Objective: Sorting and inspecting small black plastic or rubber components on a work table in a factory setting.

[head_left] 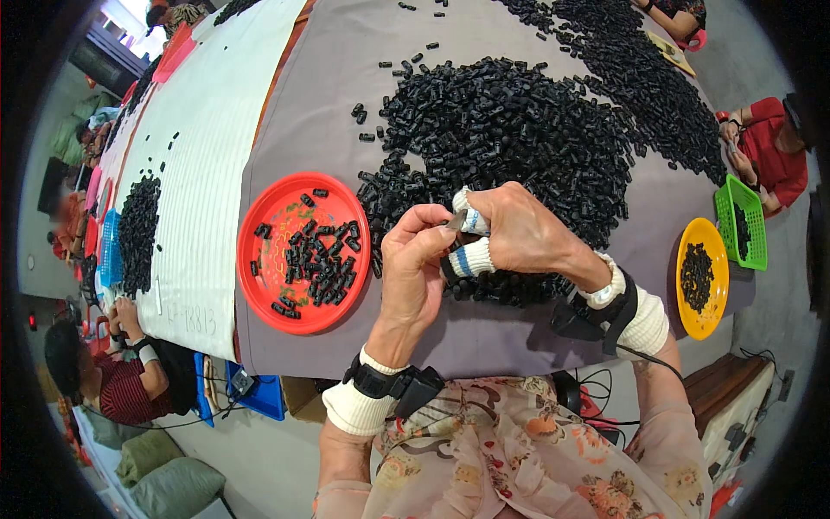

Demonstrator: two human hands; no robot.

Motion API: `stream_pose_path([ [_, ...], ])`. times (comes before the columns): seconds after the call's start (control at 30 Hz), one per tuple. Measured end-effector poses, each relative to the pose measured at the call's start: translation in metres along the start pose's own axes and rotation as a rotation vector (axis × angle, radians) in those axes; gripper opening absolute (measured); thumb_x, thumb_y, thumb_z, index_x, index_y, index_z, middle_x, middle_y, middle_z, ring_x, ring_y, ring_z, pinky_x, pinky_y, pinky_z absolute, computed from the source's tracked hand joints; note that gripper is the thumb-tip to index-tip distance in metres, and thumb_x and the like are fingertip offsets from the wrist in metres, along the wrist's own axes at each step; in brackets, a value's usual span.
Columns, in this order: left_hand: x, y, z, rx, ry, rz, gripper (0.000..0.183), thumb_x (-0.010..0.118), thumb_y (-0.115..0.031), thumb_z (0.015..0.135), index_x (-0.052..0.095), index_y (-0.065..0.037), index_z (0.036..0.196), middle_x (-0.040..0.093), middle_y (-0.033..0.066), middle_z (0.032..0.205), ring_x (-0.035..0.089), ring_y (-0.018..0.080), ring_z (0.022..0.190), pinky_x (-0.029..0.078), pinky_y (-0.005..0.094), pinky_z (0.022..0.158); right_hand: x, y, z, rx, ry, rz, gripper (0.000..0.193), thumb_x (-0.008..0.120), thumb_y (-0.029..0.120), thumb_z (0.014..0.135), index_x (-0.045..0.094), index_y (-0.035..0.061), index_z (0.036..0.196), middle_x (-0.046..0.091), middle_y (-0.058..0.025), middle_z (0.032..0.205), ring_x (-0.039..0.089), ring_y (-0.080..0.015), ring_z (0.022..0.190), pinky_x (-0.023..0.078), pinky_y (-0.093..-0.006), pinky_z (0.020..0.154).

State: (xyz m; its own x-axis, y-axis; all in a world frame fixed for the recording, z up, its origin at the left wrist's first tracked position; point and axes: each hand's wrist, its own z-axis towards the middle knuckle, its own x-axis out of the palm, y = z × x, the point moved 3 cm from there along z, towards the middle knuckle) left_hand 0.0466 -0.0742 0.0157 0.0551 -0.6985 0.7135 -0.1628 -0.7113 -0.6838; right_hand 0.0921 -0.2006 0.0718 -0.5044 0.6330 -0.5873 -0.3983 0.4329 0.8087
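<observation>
My left hand (pixel 413 264) is closed, thumb and forefinger pinched together over the near edge of the pile. What it pinches is too small and hidden to make out. Against its fingertips, my right hand (pixel 526 232) is closed around a small grey-brown blade (pixel 456 222), with white, blue-striped cloth sleeves on some of its fingers. Under and beyond both hands spreads a large heap of small black plastic pieces (pixel 510 130). Left of my left hand, a round red plate (pixel 252 294) carries several of the same black pieces.
A yellow plate (pixel 715 310) and a green basket (pixel 754 221) with black pieces stand at the right edge. Another pile (pixel 138 233) lies on the white-covered table at left. A person in red (pixel 774 147) works at right, another in a striped shirt (pixel 130 389) at lower left.
</observation>
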Motion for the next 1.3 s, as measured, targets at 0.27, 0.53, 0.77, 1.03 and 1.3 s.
stream_pose_path([
  [0.27, -0.003, -0.005, -0.003, -0.018, -0.052, 0.026, 0.014, 0.057, -0.001, 0.076, 0.057, -0.001, 0.091, 0.059, 0.0037, 0.081, 0.056, 0.0093, 0.070, 0.046, 0.0227, 0.067, 0.003, -0.001, 0.002, 0.027, 0.006, 0.035, 0.036, 0.072, 0.026, 0.061, 0.052, -0.0027, 0.067, 0.054, -0.0145, 0.058, 0.053, -0.0244, 0.050, 0.042, -0.0344, 0.051],
  [0.53, -0.043, -0.026, -0.012, 0.155, -0.165, 0.058, 0.018, 0.053, -0.009, 0.076, 0.054, 0.000, 0.092, 0.052, 0.0078, 0.075, 0.051, 0.0180, 0.068, 0.044, 0.0349, 0.066, -0.004, -0.019, 0.006, 0.134, -0.061, 0.033, 0.035, 0.075, 0.025, 0.063, 0.054, -0.0022, 0.071, 0.050, -0.0068, 0.056, 0.043, -0.0125, 0.053, 0.041, -0.0300, 0.051],
  [0.77, -0.024, -0.020, -0.015, 0.076, -0.041, -0.065, 0.015, 0.053, -0.003, 0.082, 0.057, 0.001, 0.095, 0.058, 0.0082, 0.080, 0.056, 0.0156, 0.074, 0.047, 0.0308, 0.070, 0.014, -0.004, 0.009, 0.042, 0.030, 0.088, 0.036, 0.073, 0.025, 0.062, 0.054, -0.0034, 0.072, 0.055, -0.0147, 0.060, 0.053, -0.0204, 0.053, 0.043, -0.0326, 0.052],
  [1.03, -0.017, -0.014, -0.014, 0.042, 0.010, -0.080, 0.017, 0.054, -0.004, 0.083, 0.056, 0.002, 0.099, 0.059, 0.0070, 0.084, 0.058, 0.0127, 0.078, 0.048, 0.0255, 0.073, 0.012, 0.007, 0.009, 0.020, 0.057, 0.043, 0.033, 0.071, 0.025, 0.062, 0.054, -0.0022, 0.071, 0.057, -0.0150, 0.061, 0.058, -0.0260, 0.055, 0.045, -0.0337, 0.054],
  [1.3, -0.015, -0.012, -0.016, 0.035, -0.011, -0.022, 0.023, 0.055, -0.003, 0.082, 0.055, 0.003, 0.104, 0.060, 0.0076, 0.087, 0.058, 0.0130, 0.083, 0.048, 0.0253, 0.076, 0.011, 0.002, 0.007, 0.020, 0.011, 0.045, 0.033, 0.071, 0.025, 0.061, 0.055, -0.0021, 0.072, 0.057, -0.0155, 0.061, 0.057, -0.0270, 0.054, 0.045, -0.0345, 0.054],
])
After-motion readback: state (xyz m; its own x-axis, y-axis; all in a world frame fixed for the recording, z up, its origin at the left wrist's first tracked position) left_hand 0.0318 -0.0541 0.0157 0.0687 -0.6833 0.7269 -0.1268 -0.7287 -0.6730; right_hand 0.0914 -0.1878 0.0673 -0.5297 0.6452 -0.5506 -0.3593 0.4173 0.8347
